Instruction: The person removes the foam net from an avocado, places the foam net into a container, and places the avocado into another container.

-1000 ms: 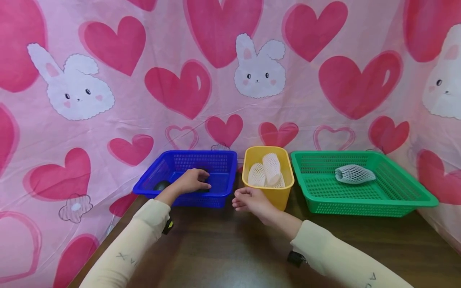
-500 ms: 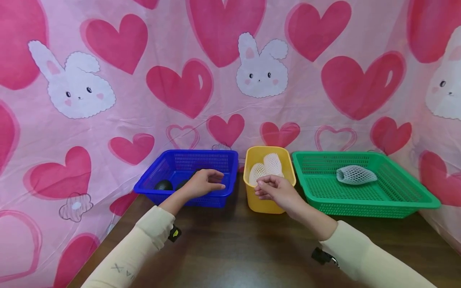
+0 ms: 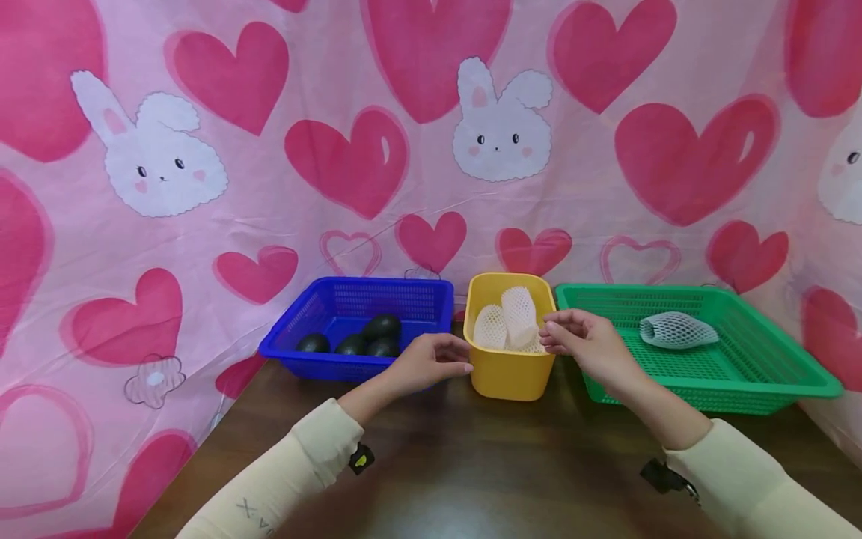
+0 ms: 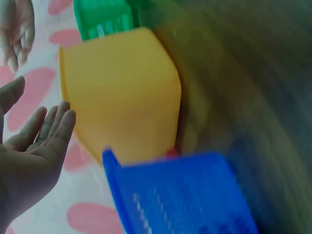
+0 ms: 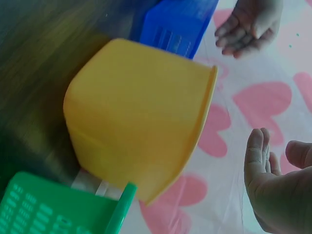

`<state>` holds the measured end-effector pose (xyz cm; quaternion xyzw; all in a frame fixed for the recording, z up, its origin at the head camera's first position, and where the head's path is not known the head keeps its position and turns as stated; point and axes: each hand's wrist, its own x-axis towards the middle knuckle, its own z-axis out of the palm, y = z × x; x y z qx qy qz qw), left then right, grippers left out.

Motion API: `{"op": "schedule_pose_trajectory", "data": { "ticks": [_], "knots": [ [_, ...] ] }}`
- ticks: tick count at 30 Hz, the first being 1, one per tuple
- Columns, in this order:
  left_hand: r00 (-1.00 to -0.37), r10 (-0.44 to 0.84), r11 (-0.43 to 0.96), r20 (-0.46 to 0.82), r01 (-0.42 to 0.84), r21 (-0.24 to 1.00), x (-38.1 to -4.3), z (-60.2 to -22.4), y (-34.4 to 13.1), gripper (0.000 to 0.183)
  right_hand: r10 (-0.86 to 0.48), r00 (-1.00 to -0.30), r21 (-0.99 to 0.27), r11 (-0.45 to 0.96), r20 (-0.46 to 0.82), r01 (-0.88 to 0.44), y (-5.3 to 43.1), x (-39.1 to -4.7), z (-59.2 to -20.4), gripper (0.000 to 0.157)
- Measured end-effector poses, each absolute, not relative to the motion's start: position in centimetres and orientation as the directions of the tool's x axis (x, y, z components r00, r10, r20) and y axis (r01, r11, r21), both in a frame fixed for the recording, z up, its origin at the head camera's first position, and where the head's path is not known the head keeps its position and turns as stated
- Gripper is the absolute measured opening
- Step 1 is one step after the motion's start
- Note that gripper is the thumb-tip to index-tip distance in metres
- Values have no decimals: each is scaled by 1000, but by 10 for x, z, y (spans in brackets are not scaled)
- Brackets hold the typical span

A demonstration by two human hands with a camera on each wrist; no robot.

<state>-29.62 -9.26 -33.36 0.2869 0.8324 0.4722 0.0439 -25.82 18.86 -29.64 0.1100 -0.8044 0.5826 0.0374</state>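
My left hand (image 3: 427, 363) is at the near left side of the yellow bin (image 3: 512, 374), fingers extended and holding nothing. On the bin's right side hovers my right hand (image 3: 589, 346), its fingertips close to the rim and nothing in its grasp. White foam net sleeves (image 3: 520, 318) stand and lie inside the bin. In the left wrist view the left hand (image 4: 36, 151) has its palm and fingers spread beside the bin wall. The right wrist view has the right hand (image 5: 275, 183) relaxed, with the thumb apart from the fingers.
Left of the bin, a blue basket (image 3: 296, 358) holds several dark, avocado-like fruits (image 3: 381, 327). To the right stands a green basket (image 3: 700, 389) with one plump white foam net (image 3: 678, 330) lying in it. A brown wooden table (image 3: 485, 464) and a pink heart-print cloth (image 3: 377, 45) surround them.
Both hands have moved right: the left from over the blue basket to the yellow bin, the right across the bin's front to its right side. The dark fruits are uncovered.
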Motion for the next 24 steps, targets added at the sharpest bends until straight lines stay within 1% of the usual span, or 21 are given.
{"op": "schedule_pose_trajectory", "data": {
  "ticks": [6, 12, 17, 24],
  "knots": [
    [-808, 565, 320, 166, 400, 859, -286, -342, -67, 32, -105, -973, -906, 356, 207, -231, 213, -257, -295, 50],
    [-799, 585, 272, 142, 358, 893, -281, -347, -46, 31, -58, -974, -881, 418, 217, -221, 234, -258, -298, 58],
    [-789, 598, 239, 138, 340, 910, -278, -352, -29, 30, -21, -971, -864, 453, 238, -221, 255, -260, -300, 59],
    [-766, 630, 201, 130, 323, 925, -277, -360, -4, 30, 18, -965, -848, 481, 261, -221, 281, -265, -303, 57]
  ]
}}
